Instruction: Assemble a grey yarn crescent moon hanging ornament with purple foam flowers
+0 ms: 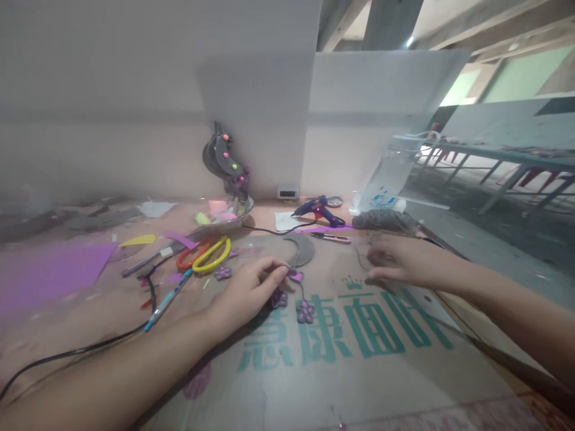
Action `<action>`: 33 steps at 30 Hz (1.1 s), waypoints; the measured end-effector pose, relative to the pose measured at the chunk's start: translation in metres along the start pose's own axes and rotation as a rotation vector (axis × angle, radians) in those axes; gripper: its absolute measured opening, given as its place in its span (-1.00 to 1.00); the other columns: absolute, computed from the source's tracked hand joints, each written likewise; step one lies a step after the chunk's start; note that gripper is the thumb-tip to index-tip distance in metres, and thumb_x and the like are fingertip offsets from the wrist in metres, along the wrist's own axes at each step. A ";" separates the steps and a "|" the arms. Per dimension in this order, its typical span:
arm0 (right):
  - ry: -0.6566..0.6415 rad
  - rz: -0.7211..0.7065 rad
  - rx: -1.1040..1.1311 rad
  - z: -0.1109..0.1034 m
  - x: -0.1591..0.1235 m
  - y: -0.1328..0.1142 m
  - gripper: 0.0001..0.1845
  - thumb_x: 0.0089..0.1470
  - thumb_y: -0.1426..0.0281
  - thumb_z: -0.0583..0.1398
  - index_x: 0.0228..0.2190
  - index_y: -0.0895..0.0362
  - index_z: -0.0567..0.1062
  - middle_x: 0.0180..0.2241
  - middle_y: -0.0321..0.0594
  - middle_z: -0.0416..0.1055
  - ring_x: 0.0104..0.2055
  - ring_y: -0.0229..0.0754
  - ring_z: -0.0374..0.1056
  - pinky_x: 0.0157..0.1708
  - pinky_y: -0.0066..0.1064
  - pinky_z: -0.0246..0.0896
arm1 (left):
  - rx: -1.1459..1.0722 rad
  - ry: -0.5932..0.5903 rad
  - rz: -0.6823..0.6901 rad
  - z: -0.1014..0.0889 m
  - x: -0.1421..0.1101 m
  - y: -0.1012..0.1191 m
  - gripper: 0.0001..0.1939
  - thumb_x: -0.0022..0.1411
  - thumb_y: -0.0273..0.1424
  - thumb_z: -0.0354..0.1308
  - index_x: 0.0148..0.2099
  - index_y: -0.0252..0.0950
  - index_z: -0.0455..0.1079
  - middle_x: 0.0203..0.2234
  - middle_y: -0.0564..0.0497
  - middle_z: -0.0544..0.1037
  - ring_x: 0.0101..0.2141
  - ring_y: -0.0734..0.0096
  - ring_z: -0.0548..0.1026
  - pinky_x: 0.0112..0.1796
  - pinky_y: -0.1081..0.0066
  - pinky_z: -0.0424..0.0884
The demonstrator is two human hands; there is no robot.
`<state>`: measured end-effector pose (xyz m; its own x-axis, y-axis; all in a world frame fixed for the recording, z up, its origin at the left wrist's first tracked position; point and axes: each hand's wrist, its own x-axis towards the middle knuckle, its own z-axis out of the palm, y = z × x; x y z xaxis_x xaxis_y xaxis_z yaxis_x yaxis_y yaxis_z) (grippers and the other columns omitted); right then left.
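My left hand (251, 290) is closed in a pinch on a small purple piece (294, 275) with a thin grey cord at it. A grey and purple flower (305, 311) hangs or lies at the cord's lower end, and another flower (279, 298) is partly covered by my fingers. Just beyond is a grey crescent (304, 248), lying flat. My right hand (393, 260) is over the board's right side, slightly blurred, its fingers curled in. By its fingertips shows a thin strand (360, 257); whether they grip it is unclear. A third flower (223, 273) lies left of my left hand.
Behind are a blue glue gun (320, 209), a cutter knife (331, 237) and grey yarn (386, 220). Scissors with a yellow handle (212, 254), a blue pen (168, 299) and a black cable (81, 348) lie left. A decorated crescent (224, 157) stands at the back over a dish (231, 223).
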<state>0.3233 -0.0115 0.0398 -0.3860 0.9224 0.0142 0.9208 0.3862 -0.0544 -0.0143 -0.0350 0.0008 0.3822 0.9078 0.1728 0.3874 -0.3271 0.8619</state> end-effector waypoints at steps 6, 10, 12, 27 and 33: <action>0.180 0.023 -0.029 0.031 0.001 -0.025 -0.71 0.23 0.30 -0.04 -0.40 0.09 0.41 -0.33 -0.13 0.49 -0.31 -0.07 0.41 -0.32 -0.29 0.18 | -0.005 0.007 0.025 0.002 0.000 -0.005 -0.69 0.37 -0.18 -0.03 -0.20 -0.30 0.40 -0.36 -0.01 0.58 -0.32 0.33 0.53 -0.27 0.41 0.40; 0.162 0.118 0.075 0.025 -0.006 -0.053 -0.75 0.27 0.29 -0.10 -0.34 0.08 0.31 -0.48 -0.20 0.48 -0.51 -0.15 0.36 -0.48 -0.37 0.12 | 0.012 0.039 0.049 0.003 -0.002 -0.006 -0.64 0.42 -0.18 -0.12 -0.12 -0.30 0.41 -0.32 -0.04 0.57 -0.27 0.29 0.51 -0.21 0.35 0.38; 0.179 0.045 0.131 0.019 -0.008 -0.072 -0.75 0.29 0.28 -0.10 -0.30 0.07 0.31 -0.48 -0.22 0.47 -0.53 -0.18 0.35 -0.50 -0.39 0.12 | -0.031 0.035 0.088 0.002 -0.004 -0.004 -0.66 0.43 -0.21 -0.13 -0.06 -0.28 0.39 -0.19 -0.08 0.57 -0.18 0.28 0.52 -0.11 0.32 0.36; 0.517 -0.387 0.185 0.038 0.016 -0.111 -0.74 0.28 0.43 0.01 -0.28 0.08 0.49 -0.47 -0.29 0.55 -0.49 -0.22 0.45 -0.50 -0.44 0.18 | -0.246 -0.225 0.112 0.007 -0.013 0.004 -0.71 0.39 -0.20 -0.05 -0.24 -0.31 0.32 -0.37 0.00 0.46 -0.30 0.37 0.42 -0.19 0.38 0.33; 0.528 -0.317 0.240 0.036 0.022 -0.101 -0.80 0.27 0.38 0.04 -0.26 0.09 0.47 -0.34 -0.23 0.56 -0.36 -0.18 0.47 -0.39 -0.41 0.27 | -0.330 -0.117 0.053 0.005 -0.005 0.001 -0.70 0.33 -0.15 0.03 -0.29 -0.29 0.34 -0.29 -0.06 0.49 -0.23 0.32 0.43 -0.15 0.36 0.32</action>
<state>0.2198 -0.0304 0.0100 -0.5005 0.6678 0.5509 0.7055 0.6834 -0.1875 -0.0120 -0.0411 -0.0019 0.4956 0.8493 0.1819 0.0800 -0.2532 0.9641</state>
